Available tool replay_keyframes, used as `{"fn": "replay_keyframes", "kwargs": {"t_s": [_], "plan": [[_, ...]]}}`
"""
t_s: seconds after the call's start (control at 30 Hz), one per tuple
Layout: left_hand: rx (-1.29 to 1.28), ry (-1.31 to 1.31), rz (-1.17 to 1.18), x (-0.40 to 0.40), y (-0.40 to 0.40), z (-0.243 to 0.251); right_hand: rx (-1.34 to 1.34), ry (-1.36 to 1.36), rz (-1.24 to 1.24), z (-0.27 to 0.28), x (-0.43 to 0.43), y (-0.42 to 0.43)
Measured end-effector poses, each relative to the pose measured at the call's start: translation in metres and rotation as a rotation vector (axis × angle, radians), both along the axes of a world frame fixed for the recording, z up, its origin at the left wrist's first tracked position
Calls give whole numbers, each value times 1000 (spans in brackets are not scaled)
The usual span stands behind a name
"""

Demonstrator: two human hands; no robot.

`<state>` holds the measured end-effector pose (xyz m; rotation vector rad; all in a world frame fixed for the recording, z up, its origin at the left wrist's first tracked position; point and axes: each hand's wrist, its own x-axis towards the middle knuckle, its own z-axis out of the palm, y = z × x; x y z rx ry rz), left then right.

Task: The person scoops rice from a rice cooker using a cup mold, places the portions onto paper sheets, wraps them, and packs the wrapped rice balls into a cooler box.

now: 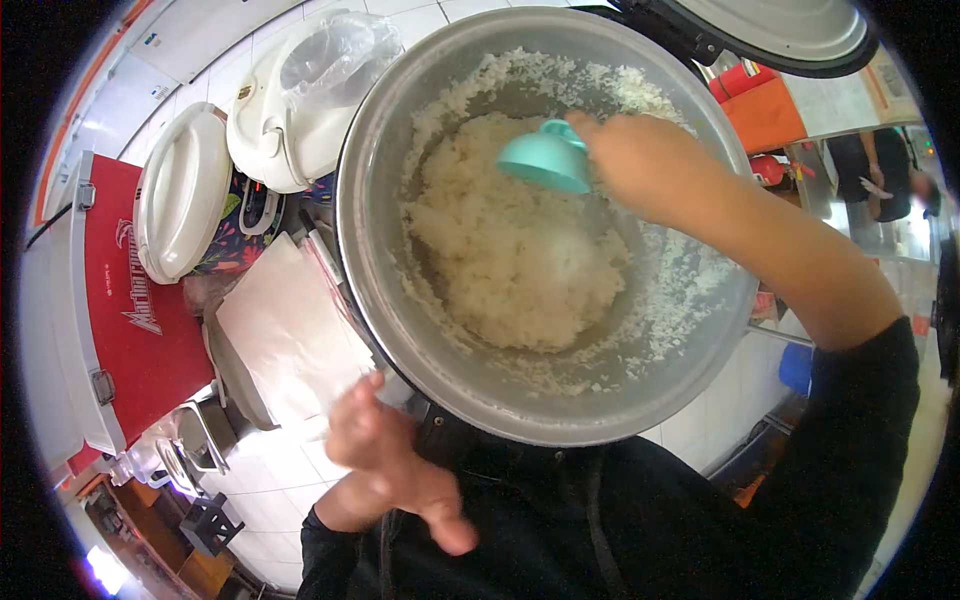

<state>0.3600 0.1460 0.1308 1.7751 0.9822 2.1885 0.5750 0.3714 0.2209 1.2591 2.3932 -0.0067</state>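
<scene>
A large round metal rice pot (405,382) stands open in front of me, with a mound of cooked white rice (517,247) in it and grains stuck on its inner wall. Over the rice, my right hand (645,169) grips the handle of a turquoise plastic cup (544,159), tilted with its rounded underside partly showing. My left hand (397,457) is outside the pot, just below its lower left rim, fingers apart and blurred, holding nothing. Close to it lies a stack of white paper sheets (292,322).
Left of the pot are white rice cookers (300,142), a white oval lid (180,195), a marker (319,244) and a red cooler box (142,315). The pot's hinged lid (787,30) stands raised at upper right. A person (870,172) is at the far right.
</scene>
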Motion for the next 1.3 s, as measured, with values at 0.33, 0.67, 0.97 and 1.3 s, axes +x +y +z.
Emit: {"fn": "replay_keyframes", "kwargs": {"t_s": [0.33, 0.67, 0.97, 1.3], "plan": [[81, 159, 173, 4, -1, -11, -346, -38, 314, -41, -54, -44], [64, 141, 217, 13, 0, -12, -637, -4, 13, 10, -11, -96], [-59, 251, 168, 5, -3, -5, -531, 87, 65, 59, 11, -119], [-47, 260, 62, 9, 4, -5, -669, 576, -37, 51, 62, -72]]}}
